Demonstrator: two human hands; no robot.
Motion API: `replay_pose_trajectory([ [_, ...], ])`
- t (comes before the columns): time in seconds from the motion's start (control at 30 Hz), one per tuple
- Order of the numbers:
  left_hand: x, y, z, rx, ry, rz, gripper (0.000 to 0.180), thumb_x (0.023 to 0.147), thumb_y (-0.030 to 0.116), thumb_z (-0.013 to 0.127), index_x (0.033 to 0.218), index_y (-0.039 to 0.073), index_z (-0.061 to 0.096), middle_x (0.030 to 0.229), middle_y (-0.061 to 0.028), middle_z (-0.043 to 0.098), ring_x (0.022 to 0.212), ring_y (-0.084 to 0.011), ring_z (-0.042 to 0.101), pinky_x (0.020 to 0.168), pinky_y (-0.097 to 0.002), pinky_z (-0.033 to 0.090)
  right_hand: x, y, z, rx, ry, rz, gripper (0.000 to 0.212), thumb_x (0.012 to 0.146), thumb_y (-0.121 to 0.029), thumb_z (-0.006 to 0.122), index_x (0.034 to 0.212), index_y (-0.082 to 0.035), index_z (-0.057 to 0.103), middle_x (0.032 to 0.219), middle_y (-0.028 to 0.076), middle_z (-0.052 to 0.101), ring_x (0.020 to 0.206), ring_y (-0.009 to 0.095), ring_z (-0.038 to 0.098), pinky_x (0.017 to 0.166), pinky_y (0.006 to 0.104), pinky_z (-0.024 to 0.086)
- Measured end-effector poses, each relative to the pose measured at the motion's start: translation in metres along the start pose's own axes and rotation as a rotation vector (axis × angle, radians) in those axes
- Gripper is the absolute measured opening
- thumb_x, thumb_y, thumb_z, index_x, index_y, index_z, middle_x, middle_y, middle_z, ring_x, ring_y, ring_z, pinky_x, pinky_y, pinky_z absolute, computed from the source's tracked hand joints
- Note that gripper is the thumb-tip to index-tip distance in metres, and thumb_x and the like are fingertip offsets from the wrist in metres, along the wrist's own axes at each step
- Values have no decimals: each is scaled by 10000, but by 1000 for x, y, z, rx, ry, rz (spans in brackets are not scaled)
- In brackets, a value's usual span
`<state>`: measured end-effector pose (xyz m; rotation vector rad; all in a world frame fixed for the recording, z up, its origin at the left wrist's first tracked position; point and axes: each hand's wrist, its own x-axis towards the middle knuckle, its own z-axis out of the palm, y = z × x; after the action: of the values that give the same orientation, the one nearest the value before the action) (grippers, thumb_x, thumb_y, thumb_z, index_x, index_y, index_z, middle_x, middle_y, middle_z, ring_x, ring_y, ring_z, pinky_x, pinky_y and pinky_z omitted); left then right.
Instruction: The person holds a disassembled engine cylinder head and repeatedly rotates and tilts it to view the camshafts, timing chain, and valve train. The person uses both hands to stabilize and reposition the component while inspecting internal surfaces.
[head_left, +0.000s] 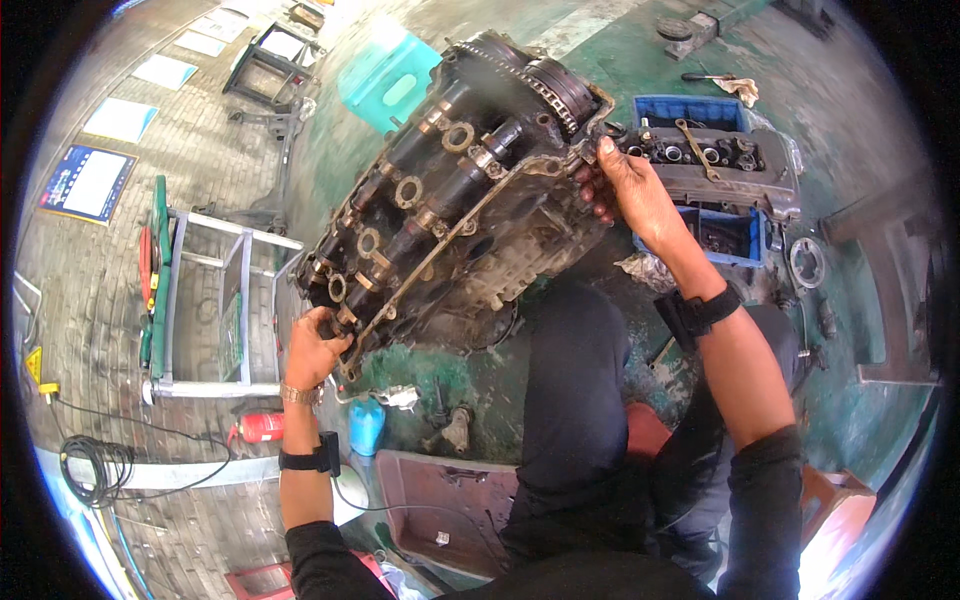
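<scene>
A large, oily engine (500, 235) lies tilted in front of me, its upper side showing camshafts and several ring-shaped openings. At its far end a timing chain (545, 95) runs around the sprockets. My left hand (318, 348) is closed on the near left end of the engine, fingertips partly hidden among the dark parts. Up at the far right corner, my right hand (632, 190) grips the engine's edge beside the chain end, thumb on top and fingers curled beneath. Both wrists wear black straps.
Right of the engine, a valve cover (720, 185) with a wrench (697, 150) on it rests across blue crates (690, 112). A turquoise plastic stool (392, 75) stands behind. A brown tray (440, 540), blue bottle (366, 425), red fire extinguisher (262, 427) and metal frame (215, 300) are on the left.
</scene>
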<state>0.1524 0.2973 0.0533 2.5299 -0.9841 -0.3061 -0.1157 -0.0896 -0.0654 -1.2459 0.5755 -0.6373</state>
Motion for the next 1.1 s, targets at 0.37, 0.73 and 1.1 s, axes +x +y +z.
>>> replay_pose_trajectory([
  [0.37,-3,13,-17,105,-9,2,269,662,23,770,889,-52,648,827,-100,679,753,-155,599,720,-314,490,4,2,-15,210,51,54,691,986,-647,365,936,-14,636,753,35,624,597,103,546,551,266,478],
  [0.73,-11,48,-24,122,-26,-57,257,663,19,750,889,-35,641,785,-40,650,715,-108,559,685,-281,472,3,-6,-26,277,72,111,574,1022,-529,403,949,-16,650,761,20,617,602,106,536,535,275,477],
  [1.1,-8,27,-7,34,55,-52,229,689,6,760,894,-33,665,804,-56,681,726,-135,599,702,-290,487,2,-5,-21,181,34,96,470,1021,-441,470,948,-18,661,774,5,645,605,93,544,535,268,481],
])
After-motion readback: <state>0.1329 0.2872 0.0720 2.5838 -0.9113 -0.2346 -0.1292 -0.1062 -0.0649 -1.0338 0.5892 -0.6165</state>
